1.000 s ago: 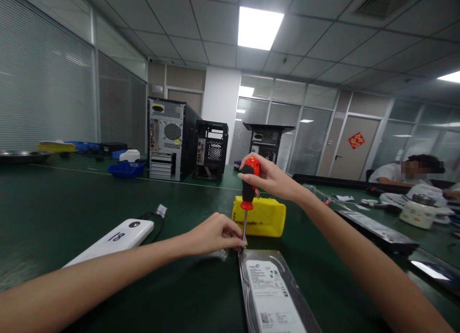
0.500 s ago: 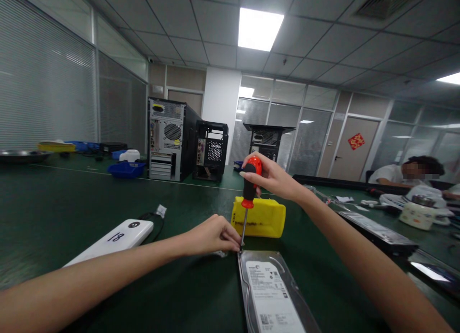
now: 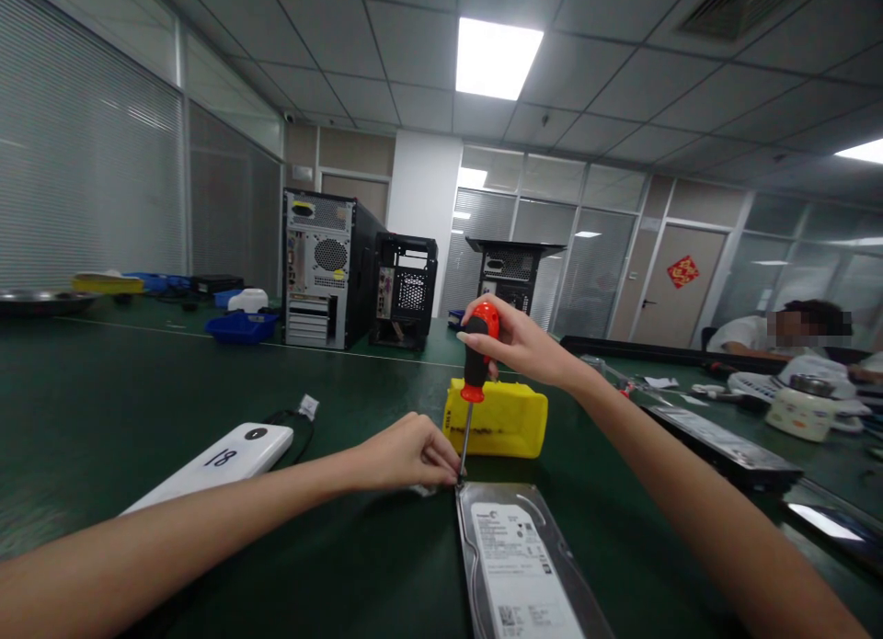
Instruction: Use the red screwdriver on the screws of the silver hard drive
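Observation:
A hard drive (image 3: 521, 556) with a white label lies face up on the green table in front of me. My right hand (image 3: 514, 336) is closed round the red and black handle of a screwdriver (image 3: 475, 354), held nearly upright. Its metal shaft runs down to the drive's far left corner. Beside the tip, my left hand (image 3: 418, 450) has its fingers pinched together at that corner; whatever they hold is too small to make out. Just behind the tip stands a yellow plastic bin (image 3: 507, 418), tipped on its side.
A white power bank (image 3: 221, 460) marked 18 lies at left with a cable. Computer cases (image 3: 331, 271) stand at the back, near a blue tray (image 3: 241, 326). On the right are another drive (image 3: 724, 441), a phone (image 3: 828, 521), a jar (image 3: 800, 407) and a seated person (image 3: 751, 336).
Hardly anything differs. The screwdriver's handle and my right hand have shifted very slightly left, with the tip still at the drive's corner.

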Tool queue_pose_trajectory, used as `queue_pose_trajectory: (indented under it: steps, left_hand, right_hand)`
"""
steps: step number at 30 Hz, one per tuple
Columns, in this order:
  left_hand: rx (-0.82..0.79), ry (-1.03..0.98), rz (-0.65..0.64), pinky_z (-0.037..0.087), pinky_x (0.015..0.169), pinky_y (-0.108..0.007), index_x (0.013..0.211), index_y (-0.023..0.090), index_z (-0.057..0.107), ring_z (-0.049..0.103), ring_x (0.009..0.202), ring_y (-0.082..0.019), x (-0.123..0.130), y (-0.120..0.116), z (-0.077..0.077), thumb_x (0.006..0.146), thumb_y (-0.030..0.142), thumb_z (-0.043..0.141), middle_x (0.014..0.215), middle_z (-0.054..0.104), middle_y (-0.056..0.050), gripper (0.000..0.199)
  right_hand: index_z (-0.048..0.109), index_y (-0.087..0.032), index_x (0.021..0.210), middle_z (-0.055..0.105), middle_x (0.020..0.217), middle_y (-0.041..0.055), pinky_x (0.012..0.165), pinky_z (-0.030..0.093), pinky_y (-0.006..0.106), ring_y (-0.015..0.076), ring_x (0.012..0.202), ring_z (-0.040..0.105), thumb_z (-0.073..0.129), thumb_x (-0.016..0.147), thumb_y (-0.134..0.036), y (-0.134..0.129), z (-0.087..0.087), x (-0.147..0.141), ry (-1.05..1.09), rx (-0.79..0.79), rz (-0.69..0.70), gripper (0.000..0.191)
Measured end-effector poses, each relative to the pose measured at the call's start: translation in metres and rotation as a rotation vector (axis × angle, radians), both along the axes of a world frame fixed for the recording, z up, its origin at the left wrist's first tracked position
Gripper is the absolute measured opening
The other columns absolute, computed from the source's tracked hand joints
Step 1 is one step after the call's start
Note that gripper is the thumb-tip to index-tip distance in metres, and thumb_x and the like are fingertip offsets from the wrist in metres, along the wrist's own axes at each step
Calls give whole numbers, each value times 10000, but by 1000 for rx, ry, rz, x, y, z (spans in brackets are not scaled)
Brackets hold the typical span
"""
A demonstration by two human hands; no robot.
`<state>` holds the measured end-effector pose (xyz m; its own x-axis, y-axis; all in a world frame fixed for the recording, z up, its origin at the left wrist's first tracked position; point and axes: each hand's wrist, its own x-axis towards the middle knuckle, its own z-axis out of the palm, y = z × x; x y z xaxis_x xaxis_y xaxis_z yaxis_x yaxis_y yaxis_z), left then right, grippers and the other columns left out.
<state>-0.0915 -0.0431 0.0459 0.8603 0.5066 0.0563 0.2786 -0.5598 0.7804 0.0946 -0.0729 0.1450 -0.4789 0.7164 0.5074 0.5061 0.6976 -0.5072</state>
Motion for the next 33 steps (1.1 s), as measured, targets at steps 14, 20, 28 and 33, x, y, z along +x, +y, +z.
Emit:
queue_pose_trajectory:
  steps: [14,20,28,33]
  left_hand:
    - [-47,-69,-3,556,735,-283,933,84,703,692,808,-209,4,11,-17,644,81,605,855,728,-87,304]
    - [-47,-68,-8,557,704,-265,957,99,691,691,743,-180,5,11,-18,639,98,607,772,722,-42,329]
    - [-51,-74,4,561,687,-264,996,96,679,693,765,-195,4,14,-21,622,84,592,796,729,-52,384]
    - [-38,-71,-3,557,693,-267,962,88,690,692,778,-203,4,13,-19,636,91,583,823,729,-72,344]
  right_hand:
    - [431,-205,1018,496,727,-26,463,453,227,98,524,556,553,817,-452,1,0,-1,-9,2,2,341]
    - [428,-206,1021,502,735,-24,463,452,228,99,527,559,552,816,-454,1,0,0,-15,-2,-7,344]
    - [428,-204,1030,504,743,-23,466,454,225,91,523,554,551,820,-444,0,1,1,-19,-9,7,342]
    - [420,-207,1042,506,709,-32,466,454,226,94,514,554,552,820,-446,0,2,0,-22,-11,5,352]
